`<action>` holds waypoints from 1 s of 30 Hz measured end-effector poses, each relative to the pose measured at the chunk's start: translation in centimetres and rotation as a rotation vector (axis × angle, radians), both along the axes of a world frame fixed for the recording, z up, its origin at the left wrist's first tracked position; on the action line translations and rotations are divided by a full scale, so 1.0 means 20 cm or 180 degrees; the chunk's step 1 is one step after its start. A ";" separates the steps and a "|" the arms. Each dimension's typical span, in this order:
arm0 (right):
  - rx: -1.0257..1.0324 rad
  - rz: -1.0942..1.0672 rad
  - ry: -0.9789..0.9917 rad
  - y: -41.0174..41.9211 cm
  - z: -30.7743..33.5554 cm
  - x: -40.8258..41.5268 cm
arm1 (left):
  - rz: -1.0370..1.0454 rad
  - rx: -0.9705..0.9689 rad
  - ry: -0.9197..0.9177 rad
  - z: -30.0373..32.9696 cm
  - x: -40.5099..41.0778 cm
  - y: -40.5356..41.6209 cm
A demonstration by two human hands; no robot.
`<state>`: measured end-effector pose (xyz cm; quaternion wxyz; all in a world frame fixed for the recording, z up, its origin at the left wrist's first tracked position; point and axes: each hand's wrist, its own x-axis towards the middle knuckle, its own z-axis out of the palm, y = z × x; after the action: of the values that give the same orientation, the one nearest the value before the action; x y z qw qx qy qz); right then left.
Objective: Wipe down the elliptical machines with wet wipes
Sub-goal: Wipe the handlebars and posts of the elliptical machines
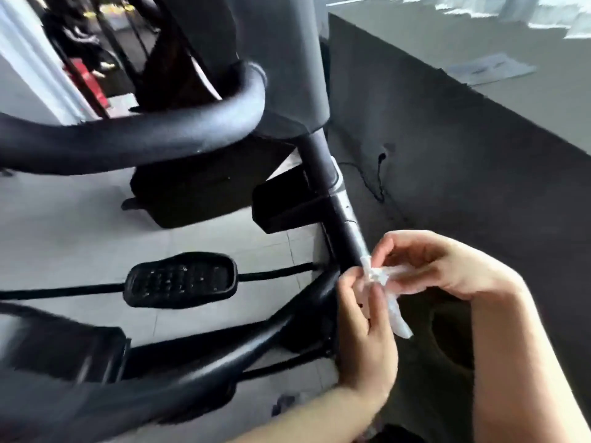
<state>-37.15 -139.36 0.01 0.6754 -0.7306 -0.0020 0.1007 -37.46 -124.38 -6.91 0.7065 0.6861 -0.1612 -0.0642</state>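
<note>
Wet wipe (388, 295) bunched, pinched by left hand (364, 327) and right hand (444, 266) | elliptical machine (179, 139) untouched now | wiping apparently still ahead

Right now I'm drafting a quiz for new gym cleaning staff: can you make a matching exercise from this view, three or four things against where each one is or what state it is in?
Things:
1. wet wipe
2. foot pedal
3. curved handlebar
4. cable

Places or states:
A. lying on the dark floor by the wall
B. black and padded, looping across the upper left
C. white and crumpled, pinched by both hands
D. black and studded, low over the pale tiles

Pairs: 1-C, 2-D, 3-B, 4-A
</note>
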 end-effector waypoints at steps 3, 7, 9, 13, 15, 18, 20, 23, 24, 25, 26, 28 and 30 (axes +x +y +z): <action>0.0456 0.0321 -0.0159 -0.06 0.06 0.10 | 0.0437 -0.0231 -0.0096 0.12 0.03 -0.06; 0.0413 0.1073 -0.0215 0.09 0.12 0.29 | 0.1336 -0.0028 -0.0341 0.19 0.03 0.02; 0.0455 0.1359 -0.0215 0.24 0.12 0.35 | 0.1950 0.0112 -0.0478 0.20 0.04 0.10; 0.0150 0.1806 -0.0592 0.42 0.13 0.40 | 0.2407 0.0263 -0.0700 0.17 0.02 0.23; 0.0015 0.1789 -0.0687 0.40 0.14 0.42 | 0.2498 0.0230 -0.0742 0.15 0.00 0.27; -0.0035 0.1702 -0.0535 0.31 0.12 0.46 | 0.2771 0.0383 -0.0695 0.10 -0.01 0.29; -0.0192 0.1617 -0.0469 0.22 0.10 0.52 | 0.2765 0.0513 -0.0583 0.07 -0.03 0.26; -0.1047 0.1623 -0.0587 0.11 0.02 0.57 | 0.2523 0.0941 -0.0386 -0.02 -0.08 0.16; -0.1425 0.1588 -0.0794 0.09 -0.02 0.57 | 0.2483 0.0961 -0.0143 -0.05 -0.09 0.11; -0.1832 0.1517 -0.1069 0.08 -0.07 0.57 | 0.2561 0.0836 0.0222 -0.08 -0.08 0.05; -0.2179 0.1397 -0.1318 0.07 -0.12 0.56 | 0.2711 0.0540 0.0625 -0.09 -0.07 -0.01; -0.2568 0.1137 -0.1866 0.07 -0.21 0.50 | 0.3122 0.0069 0.1225 -0.13 -0.06 -0.10; -0.2946 0.0929 -0.2766 0.08 -0.27 0.45 | 0.3468 0.0089 0.1345 -0.16 -0.06 -0.13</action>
<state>-28.06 -137.78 -5.32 0.2079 -0.9123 -0.3306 -0.1228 -38.68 -127.04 -10.18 0.6453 0.6517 0.3601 0.1708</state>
